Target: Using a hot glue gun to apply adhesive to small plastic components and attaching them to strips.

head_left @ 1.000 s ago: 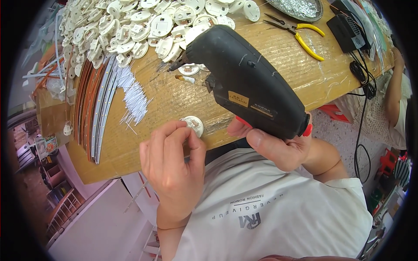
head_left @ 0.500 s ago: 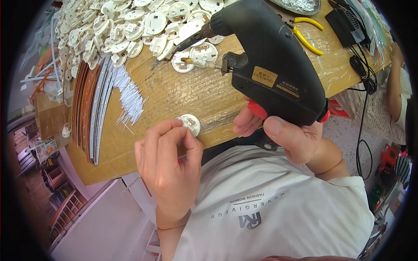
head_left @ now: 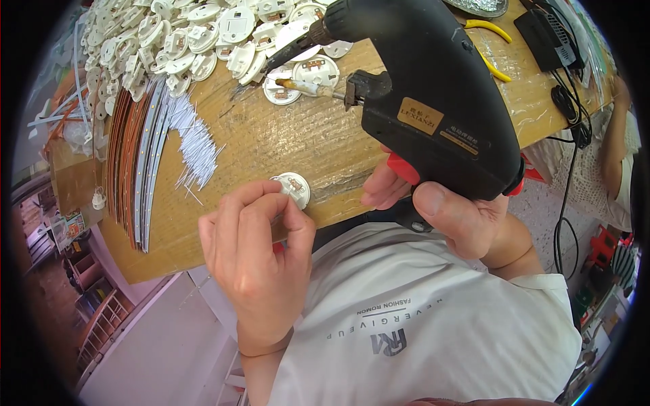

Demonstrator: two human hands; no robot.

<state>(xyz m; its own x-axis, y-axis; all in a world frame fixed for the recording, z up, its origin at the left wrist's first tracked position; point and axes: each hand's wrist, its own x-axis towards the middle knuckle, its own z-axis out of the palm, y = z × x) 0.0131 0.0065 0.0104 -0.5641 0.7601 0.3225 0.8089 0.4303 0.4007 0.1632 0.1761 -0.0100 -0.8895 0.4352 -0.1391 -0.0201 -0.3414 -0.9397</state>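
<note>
My left hand [head_left: 261,260] is closed at the table's near edge, thumb and fingertips pinching a round white plastic disc [head_left: 297,189] with copper-coloured contacts. My right hand [head_left: 453,210] is wrapped around a black soldering gun [head_left: 440,88] with a red trigger [head_left: 403,168]. The gun's iron tip [head_left: 289,56] and its solder feed nozzle [head_left: 308,87] point left, over two more white discs [head_left: 316,70] lying by the pile. The gun stays well apart from the disc in my left hand.
A large heap of white discs [head_left: 183,40] covers the far left. Nearby lie curved LED strips [head_left: 145,162] and a bundle of thin white wires [head_left: 196,145]. Yellow-handled pliers [head_left: 497,68], a black power adapter [head_left: 550,40] with cables and a metal tray [head_left: 481,5] are far right. Another person's arm [head_left: 615,145] shows at right.
The view has shifted slightly. The soldering gun sits a little farther right and lower, covering more of the pliers. My left hand keeps its pinch on the disc.
</note>
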